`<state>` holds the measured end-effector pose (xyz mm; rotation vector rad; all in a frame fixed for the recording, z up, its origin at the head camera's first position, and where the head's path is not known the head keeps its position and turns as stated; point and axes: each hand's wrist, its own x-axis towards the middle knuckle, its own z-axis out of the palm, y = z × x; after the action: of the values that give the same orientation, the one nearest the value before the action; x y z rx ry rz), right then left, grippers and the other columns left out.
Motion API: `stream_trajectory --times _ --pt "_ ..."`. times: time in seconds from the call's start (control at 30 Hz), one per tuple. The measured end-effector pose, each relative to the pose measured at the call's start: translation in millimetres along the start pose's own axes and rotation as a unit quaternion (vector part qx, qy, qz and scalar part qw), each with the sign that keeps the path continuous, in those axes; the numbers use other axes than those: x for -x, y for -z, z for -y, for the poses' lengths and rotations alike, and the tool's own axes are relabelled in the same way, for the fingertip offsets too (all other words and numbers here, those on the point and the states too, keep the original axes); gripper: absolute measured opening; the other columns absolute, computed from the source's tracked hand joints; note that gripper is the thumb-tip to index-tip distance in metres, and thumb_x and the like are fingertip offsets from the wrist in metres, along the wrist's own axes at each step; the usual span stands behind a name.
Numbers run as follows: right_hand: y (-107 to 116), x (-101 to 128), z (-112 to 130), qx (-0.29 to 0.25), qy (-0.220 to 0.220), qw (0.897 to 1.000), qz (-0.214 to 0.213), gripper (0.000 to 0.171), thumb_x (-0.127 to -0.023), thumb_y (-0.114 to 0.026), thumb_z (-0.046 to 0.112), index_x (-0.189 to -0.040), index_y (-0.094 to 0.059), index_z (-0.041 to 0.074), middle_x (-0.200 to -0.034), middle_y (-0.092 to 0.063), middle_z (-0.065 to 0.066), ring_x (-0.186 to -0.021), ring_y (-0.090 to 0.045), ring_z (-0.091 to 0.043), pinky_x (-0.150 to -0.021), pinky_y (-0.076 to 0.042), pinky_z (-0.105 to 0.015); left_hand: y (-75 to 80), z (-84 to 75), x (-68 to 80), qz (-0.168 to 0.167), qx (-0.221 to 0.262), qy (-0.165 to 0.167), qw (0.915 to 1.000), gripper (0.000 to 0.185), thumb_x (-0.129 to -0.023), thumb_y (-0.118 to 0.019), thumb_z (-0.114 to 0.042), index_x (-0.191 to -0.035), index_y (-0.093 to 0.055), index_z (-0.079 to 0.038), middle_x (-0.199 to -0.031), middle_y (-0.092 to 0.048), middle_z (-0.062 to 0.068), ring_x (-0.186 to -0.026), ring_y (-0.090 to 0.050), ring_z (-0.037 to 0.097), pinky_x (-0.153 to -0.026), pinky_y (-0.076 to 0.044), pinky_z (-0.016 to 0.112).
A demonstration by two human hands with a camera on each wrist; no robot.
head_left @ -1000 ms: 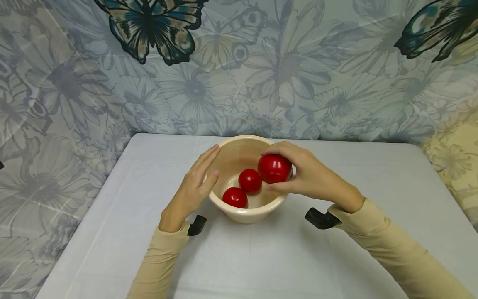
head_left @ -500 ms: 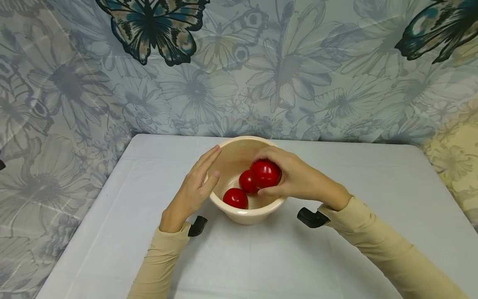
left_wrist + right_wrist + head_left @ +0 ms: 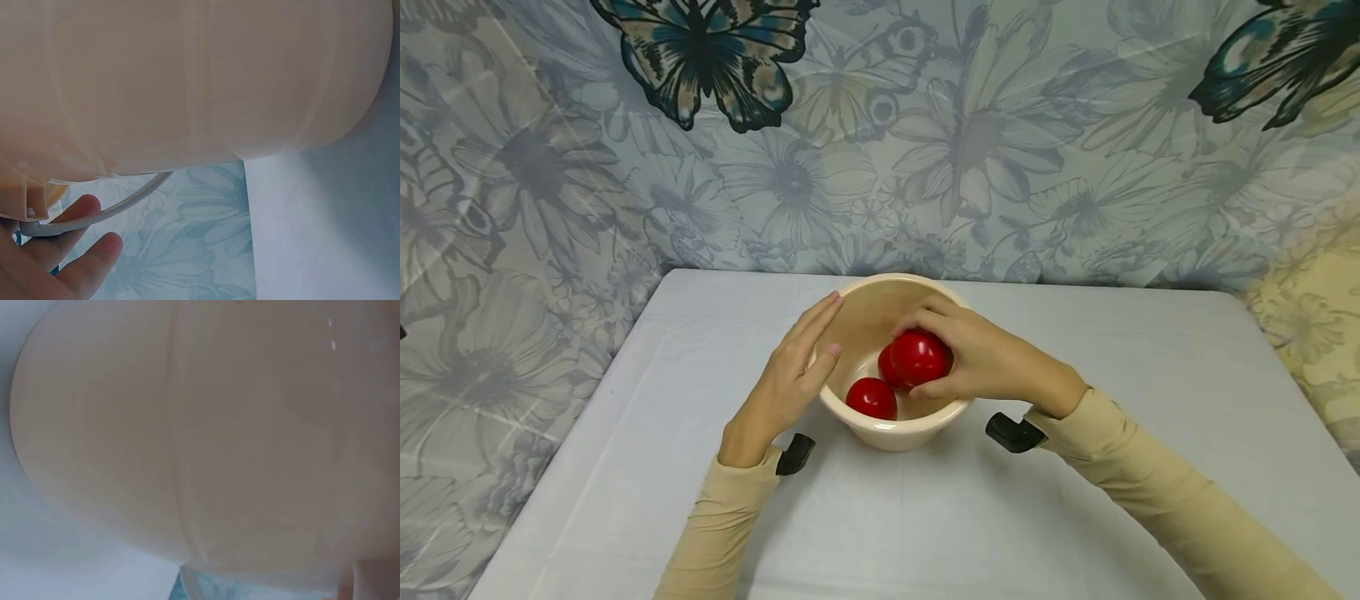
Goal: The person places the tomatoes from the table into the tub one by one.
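We saw a table (image 3: 625,467) covered in a plain pale grey cloth, set against a wall (image 3: 1000,142) hung with pale blue-grey fabric printed with large flowers. Two dark teal butterflies (image 3: 700,58) stood out on it, one upper left, one upper right. A yellowish floral patch (image 3: 1318,325) lay at the right edge. The light was soft and even.

no readable text, labels, brands or numbers, bowl (image 3: 880,429) plain, backdrop cloth (image 3: 925,142) printed with flowers and butterflies only
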<state>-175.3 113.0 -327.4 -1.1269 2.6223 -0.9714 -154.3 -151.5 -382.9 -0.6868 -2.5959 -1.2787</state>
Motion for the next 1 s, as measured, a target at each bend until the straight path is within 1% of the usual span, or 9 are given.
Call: stream_trajectory --times 0.13,0.23,0.33,0.47,0.57,0.67,0.83,1.0 --pt "-3 -3 -1 0.017 -0.002 1.0 0.002 0.054 -0.07 -0.087 0.015 -0.119 -0.063 0.015 -0.121 -0.055 -0.001 -0.116 -0.057 -0.018 -0.095 -0.057 -0.036 -0.2 1.9 0.3 -0.004 0.001 -0.005 1.0 0.056 -0.101 -0.048 -0.021 -0.155 -0.034 -0.015 -0.162 -0.031 0.003 -0.151 -0.027 0.02 -0.124 -0.024 0.048" --pt "-5 -6 0 0.025 -0.005 1.0 0.011 0.055 -0.07 -0.088 0.016 -0.119 -0.063 0.016 -0.119 -0.055 -0.001 -0.114 -0.057 -0.017 -0.095 -0.057 -0.035 0.0 2.1 0.7 -0.005 0.0 -0.006 1.0 0.056 -0.102 -0.048 -0.022 -0.155 -0.034 -0.016 -0.162 -0.031 0.004 -0.151 -0.027 0.02 -0.124 -0.025 0.048" --pt "-6 -8 1 0.033 -0.007 0.999 0.026 0.058 -0.069 -0.088 0.017 -0.121 -0.063 0.015 -0.119 -0.057 -0.001 -0.113 -0.058 -0.018 -0.094 -0.057 -0.036 0.4 1.6 0.9 -0.004 -0.001 -0.006 1.0 0.056 -0.101 -0.048 -0.022 -0.155 -0.035 -0.016 -0.162 -0.031 0.003 -0.151 -0.027 0.02 -0.124 -0.025 0.048" --pt "-7 -12 1 0.05 0.0 0.997 0.058 0.06 -0.07 -0.089 0.019 -0.125 -0.063 0.013 -0.119 -0.061 0.0 -0.112 -0.06 -0.018 -0.095 -0.057 -0.036 0.6 1.1 0.6 -0.004 -0.001 -0.005 1.0 0.056 -0.101 -0.048 -0.022 -0.155 -0.034 -0.016 -0.162 -0.031 0.003 -0.151 -0.027 0.02 -0.124 -0.025 0.048" --pt "-7 -14 1 0.058 0.001 0.995 0.082 0.06 -0.072 -0.088 0.021 -0.126 -0.063 0.013 -0.12 -0.063 0.002 -0.113 -0.06 -0.016 -0.096 -0.056 -0.034 0.4 0.5 0.3 -0.003 -0.001 -0.006 1.0 0.056 -0.101 -0.048 -0.022 -0.155 -0.034 -0.016 -0.162 -0.031 0.003 -0.151 -0.027 0.02 -0.124 -0.025 0.048" --pt "-7 -15 1 0.062 -0.002 0.993 0.096 0.06 -0.073 -0.088 0.023 -0.127 -0.063 0.013 -0.12 -0.064 0.003 -0.113 -0.061 -0.015 -0.097 -0.055 -0.034 0.0 0.8 0.0 -0.003 -0.002 -0.007 1.0 0.056 -0.101 -0.048 -0.022 -0.155 -0.035 -0.016 -0.162 -0.031 0.004 -0.151 -0.027 0.021 -0.124 -0.025 0.049" --pt "-9 -15 1 0.077 -0.009 0.992 0.103 0.06 -0.073 -0.088 0.025 -0.126 -0.063 0.015 -0.119 -0.065 0.004 -0.112 -0.061 -0.015 -0.096 -0.055 -0.035 -0.6 1.4 -0.2 -0.003 -0.002 -0.008 1.0 0.056 -0.102 -0.048 -0.022 -0.155 -0.034 -0.016 -0.162 -0.031 0.001 -0.151 -0.027 0.02 -0.124 -0.025 0.048" --pt "-10 -16 2 0.105 -0.023 0.988 0.114 0.056 -0.073 -0.087 0.029 -0.123 -0.063 0.02 -0.116 -0.065 0.007 -0.11 -0.062 -0.013 -0.096 -0.055 -0.035 -0.3 1.5 0.6 -0.003 -0.005 -0.004 1.0 0.056 -0.102 -0.047 -0.023 -0.155 -0.034 -0.017 -0.162 -0.03 -0.001 -0.151 -0.027 0.018 -0.124 -0.025 0.046"
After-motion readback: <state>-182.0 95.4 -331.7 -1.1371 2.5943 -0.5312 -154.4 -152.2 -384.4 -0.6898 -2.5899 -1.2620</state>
